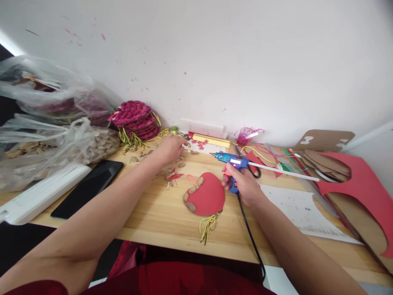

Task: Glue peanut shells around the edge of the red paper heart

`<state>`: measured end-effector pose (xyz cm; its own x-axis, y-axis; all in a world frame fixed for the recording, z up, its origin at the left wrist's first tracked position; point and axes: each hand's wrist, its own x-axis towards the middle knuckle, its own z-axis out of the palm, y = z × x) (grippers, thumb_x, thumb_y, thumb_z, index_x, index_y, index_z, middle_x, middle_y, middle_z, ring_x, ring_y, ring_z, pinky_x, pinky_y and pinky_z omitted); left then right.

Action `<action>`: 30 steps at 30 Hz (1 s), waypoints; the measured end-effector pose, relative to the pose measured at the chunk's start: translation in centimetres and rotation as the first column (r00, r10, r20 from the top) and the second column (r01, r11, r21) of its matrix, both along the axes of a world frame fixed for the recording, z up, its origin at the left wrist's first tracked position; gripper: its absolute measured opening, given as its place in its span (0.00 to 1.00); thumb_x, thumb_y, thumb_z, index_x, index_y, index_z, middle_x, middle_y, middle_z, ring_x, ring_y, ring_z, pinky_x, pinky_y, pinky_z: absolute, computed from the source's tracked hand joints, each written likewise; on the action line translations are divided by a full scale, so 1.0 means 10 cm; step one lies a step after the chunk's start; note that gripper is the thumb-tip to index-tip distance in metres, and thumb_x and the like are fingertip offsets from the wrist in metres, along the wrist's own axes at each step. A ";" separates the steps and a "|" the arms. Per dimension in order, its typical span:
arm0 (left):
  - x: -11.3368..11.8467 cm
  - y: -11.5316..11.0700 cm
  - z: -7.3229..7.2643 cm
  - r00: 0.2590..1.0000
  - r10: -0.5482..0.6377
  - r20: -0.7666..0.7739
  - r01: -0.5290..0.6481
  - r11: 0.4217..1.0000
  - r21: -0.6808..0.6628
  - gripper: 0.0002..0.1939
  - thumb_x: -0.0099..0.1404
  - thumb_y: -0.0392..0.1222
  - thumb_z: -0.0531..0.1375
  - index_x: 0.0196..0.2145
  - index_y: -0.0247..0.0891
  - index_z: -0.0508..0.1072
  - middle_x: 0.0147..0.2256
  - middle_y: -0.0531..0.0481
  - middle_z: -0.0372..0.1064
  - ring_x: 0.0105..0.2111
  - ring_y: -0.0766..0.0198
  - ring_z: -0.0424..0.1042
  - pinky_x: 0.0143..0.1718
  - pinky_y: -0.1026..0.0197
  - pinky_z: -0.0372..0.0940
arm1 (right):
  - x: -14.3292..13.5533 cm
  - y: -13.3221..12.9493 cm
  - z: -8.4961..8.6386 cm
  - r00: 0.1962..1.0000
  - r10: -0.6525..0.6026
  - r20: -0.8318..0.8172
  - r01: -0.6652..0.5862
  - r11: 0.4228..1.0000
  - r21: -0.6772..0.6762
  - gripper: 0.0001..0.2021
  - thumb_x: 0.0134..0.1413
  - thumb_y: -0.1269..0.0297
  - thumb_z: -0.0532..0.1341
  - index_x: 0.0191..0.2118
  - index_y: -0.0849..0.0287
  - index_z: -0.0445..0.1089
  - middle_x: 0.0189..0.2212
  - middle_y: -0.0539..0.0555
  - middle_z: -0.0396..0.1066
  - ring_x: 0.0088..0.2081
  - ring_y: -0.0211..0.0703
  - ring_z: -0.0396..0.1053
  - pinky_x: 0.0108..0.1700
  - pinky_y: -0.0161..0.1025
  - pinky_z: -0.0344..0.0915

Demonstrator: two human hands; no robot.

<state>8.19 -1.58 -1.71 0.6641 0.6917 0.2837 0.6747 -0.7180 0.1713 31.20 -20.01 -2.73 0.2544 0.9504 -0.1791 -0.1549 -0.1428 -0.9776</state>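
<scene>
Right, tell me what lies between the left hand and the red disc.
The head view shows a few loose brown pieces, a red scrap and an orange loop between the left hand and the red disc.

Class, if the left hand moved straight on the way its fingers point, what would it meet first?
Probably the small star-shaped cutouts just beyond the left hand, though its height above the table is unclear.

I faced a white wall (pixel 276 69), splashed with pink flecks! Below it ran a wooden table (pixel 147 219), pale and grained.
</scene>
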 end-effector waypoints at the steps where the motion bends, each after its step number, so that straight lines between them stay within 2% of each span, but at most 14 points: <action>1: 0.01 0.01 -0.02 1.000 0.004 -0.003 -0.004 1.000 0.004 0.16 0.65 0.35 0.56 0.44 0.38 0.82 0.41 0.42 0.80 0.44 0.51 0.72 0.52 0.49 0.64 | 0.00 0.00 0.00 1.000 -0.001 0.000 0.001 1.000 0.000 0.24 0.47 0.40 0.72 0.32 0.58 0.71 0.21 0.47 0.69 0.23 0.39 0.71 0.23 0.34 0.65; 7: 0.07 -0.02 -0.09 1.000 0.004 -0.001 -0.004 0.999 -0.035 0.19 0.69 0.36 0.53 0.44 0.42 0.85 0.43 0.40 0.77 0.47 0.47 0.70 0.51 0.46 0.62 | 0.00 -0.01 -0.01 1.000 0.004 -0.001 -0.004 1.000 -0.002 0.23 0.49 0.41 0.72 0.33 0.58 0.71 0.21 0.47 0.69 0.23 0.38 0.71 0.23 0.33 0.65; 15: 0.12 -0.05 -0.19 1.000 0.007 0.014 -0.006 0.999 -0.035 0.20 0.61 0.31 0.58 0.42 0.49 0.86 0.41 0.41 0.75 0.50 0.45 0.67 0.50 0.43 0.61 | 0.00 -0.01 -0.02 1.000 0.002 -0.006 -0.002 1.000 -0.007 0.23 0.49 0.41 0.72 0.33 0.58 0.71 0.21 0.47 0.70 0.23 0.38 0.71 0.23 0.34 0.65; 20: 0.11 -0.10 -0.14 0.999 -0.019 0.027 0.021 0.998 -0.063 0.21 0.61 0.29 0.57 0.41 0.49 0.86 0.42 0.43 0.75 0.49 0.46 0.66 0.51 0.42 0.60 | 0.01 -0.01 -0.02 1.000 -0.004 -0.008 0.004 1.000 -0.010 0.24 0.48 0.41 0.72 0.33 0.58 0.71 0.21 0.47 0.70 0.23 0.38 0.71 0.23 0.33 0.65; 23: 0.07 -0.13 -0.10 0.999 -0.032 0.035 0.035 0.995 -0.093 0.19 0.62 0.30 0.57 0.37 0.48 0.86 0.43 0.44 0.76 0.50 0.47 0.67 0.52 0.42 0.58 | 0.02 -0.01 -0.02 1.000 0.000 -0.010 0.000 1.000 -0.005 0.24 0.49 0.41 0.72 0.33 0.58 0.71 0.21 0.47 0.70 0.23 0.38 0.71 0.23 0.33 0.65; 30: 0.02 -0.11 -0.08 0.988 0.065 0.139 -0.060 0.998 -0.034 0.17 0.68 0.36 0.54 0.32 0.43 0.83 0.38 0.42 0.77 0.46 0.47 0.69 0.48 0.43 0.59 | 0.02 -0.01 -0.04 1.000 0.009 -0.003 -0.009 1.000 -0.006 0.23 0.50 0.41 0.71 0.33 0.58 0.71 0.22 0.47 0.70 0.23 0.38 0.71 0.23 0.33 0.65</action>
<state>8.41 -2.73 -2.53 0.5745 0.7401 0.3496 0.6859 -0.6684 0.2878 31.40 -20.11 -3.09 0.2450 0.9517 -0.1852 -0.1562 -0.1498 -0.9763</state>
